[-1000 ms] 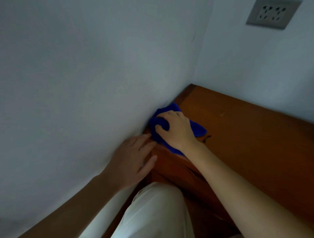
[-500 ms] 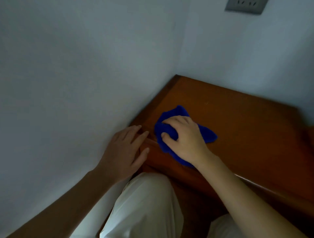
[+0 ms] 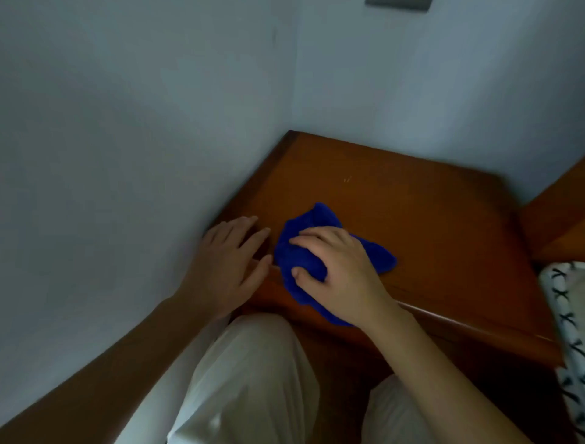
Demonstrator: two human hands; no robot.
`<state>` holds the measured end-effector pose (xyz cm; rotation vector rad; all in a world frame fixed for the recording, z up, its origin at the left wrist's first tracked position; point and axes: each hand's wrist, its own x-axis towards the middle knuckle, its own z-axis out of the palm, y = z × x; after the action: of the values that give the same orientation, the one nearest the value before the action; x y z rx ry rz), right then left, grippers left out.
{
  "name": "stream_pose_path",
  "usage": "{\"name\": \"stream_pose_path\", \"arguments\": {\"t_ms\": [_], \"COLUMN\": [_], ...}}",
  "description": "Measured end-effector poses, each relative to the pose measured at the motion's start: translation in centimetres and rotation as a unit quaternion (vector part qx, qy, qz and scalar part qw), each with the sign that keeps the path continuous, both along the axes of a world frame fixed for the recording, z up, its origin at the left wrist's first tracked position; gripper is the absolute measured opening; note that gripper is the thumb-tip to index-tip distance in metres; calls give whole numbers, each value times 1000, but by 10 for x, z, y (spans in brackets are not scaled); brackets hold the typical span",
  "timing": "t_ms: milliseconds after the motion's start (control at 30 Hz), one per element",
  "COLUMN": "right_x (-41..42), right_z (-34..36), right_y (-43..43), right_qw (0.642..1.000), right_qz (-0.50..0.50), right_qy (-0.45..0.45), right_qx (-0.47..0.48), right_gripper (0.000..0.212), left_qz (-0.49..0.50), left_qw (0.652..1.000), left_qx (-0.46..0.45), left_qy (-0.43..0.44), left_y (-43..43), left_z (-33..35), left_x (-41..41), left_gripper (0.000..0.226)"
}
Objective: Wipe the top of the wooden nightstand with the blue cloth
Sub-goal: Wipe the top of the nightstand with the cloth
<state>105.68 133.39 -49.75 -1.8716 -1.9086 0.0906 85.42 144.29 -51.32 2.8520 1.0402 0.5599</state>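
The wooden nightstand [image 3: 395, 202] fills a corner between two pale walls, its top a dark orange-brown. A crumpled blue cloth [image 3: 304, 250] lies on the front left part of the top, one end hanging over the front edge. My right hand [image 3: 338, 272] lies on the cloth, fingers curled over it and thumb pressed into its near side. My left hand [image 3: 228, 269] rests flat with straight fingers on the nightstand's front left corner, beside the left wall and just left of the cloth.
The left wall [image 3: 126, 158] and back wall [image 3: 443, 79] meet behind the nightstand. A grey socket plate [image 3: 399, 3] sits high on the back wall. Patterned white bedding [image 3: 566, 317] and a wooden bed part [image 3: 557, 218] lie to the right. My light trousers [image 3: 247, 380] are below.
My right hand has slid the cloth away from the left wall towards the middle of the front edge. The left hand stays on the corner. The view has tilted down and right.
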Motion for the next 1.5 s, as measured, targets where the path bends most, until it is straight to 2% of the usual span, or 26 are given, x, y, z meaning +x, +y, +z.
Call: {"name": "stream_pose_path", "arguments": {"t_ms": [67, 167, 233, 300, 400, 467, 533, 667, 733, 867, 933, 1033, 1100, 1200, 1267, 1333, 1433, 1500], "right_x": [24, 47, 43, 35, 46, 69, 98, 131, 124, 118, 136, 156, 148, 124, 125, 143, 171, 170], "right_z": [0, 1, 0, -2, -1, 1, 1, 3, 0, -6, -3, 6, 7, 2, 3, 3, 6, 5], "right_y": [-18, -29, -24, -24, -44, -63, -82, -112, -119, -133, -132, -116, -104, -101, -107, -109, -106, -99], "right_qw": [1000, 987, 970, 973, 990, 990, 976, 913, 917, 963, 956, 918, 915, 970, 985, 979, 937, 926], "right_qz": [-6, -159, -241, -231, -140, -138, -215, -407, -397, -268, -290, -395, -402, -243, -173, -205, -349, -378], "right_qy": [15, 36, 11, -13, 8, 10, 15, 13, 4, 22, 34, 19, -5, -21, -7, 9, 16, -2], "right_qx": [-6, 7, 14, 24, 2, -9, 0, 19, 37, 29, 34, 17, -13, -13, -17, -5, 2, -9], "right_gripper": [46, 47, 45, 43, 45, 46, 45, 46, 44, 44, 43, 45, 49, 49, 48, 47, 47, 49], "left_qz": [-12, -32, -47, -61, -91, -108, -123, -123, -115, -114, -116, -113, -112, -110, -110, -111, -109, -108], "left_qw": [1000, 999, 999, 998, 996, 994, 992, 991, 991, 991, 992, 992, 992, 992, 992, 992, 992, 992], "left_qx": [-2, -2, -9, -17, -24, -23, -22, -48, -62, -61, -56, -53, -53, -54, -55, -56, -60, -63], "left_qy": [-1, -1, 2, 7, 9, 11, 17, 24, 25, 20, 17, 18, 16, 13, 12, 13, 13, 11], "left_y": [1, 2, 3, 4, 7, 9, 11, 12, 9, 10, 11, 11, 10, 10, 11, 11, 10, 10], "left_z": [3, 5, 8, 11, 16, 20, 22, 19, 14, 10, 8, 7, 6, 6, 7, 8, 8, 8], "left_x": [9, 23, 35, 47, 67, 81, 95, 114, 119, 120, 119, 120, 119, 118, 119, 119, 119, 119], "left_gripper": [54, 54, 55, 56, 58, 59, 62, 65, 65, 65, 64, 64, 64, 63, 64, 64, 64, 63]}}
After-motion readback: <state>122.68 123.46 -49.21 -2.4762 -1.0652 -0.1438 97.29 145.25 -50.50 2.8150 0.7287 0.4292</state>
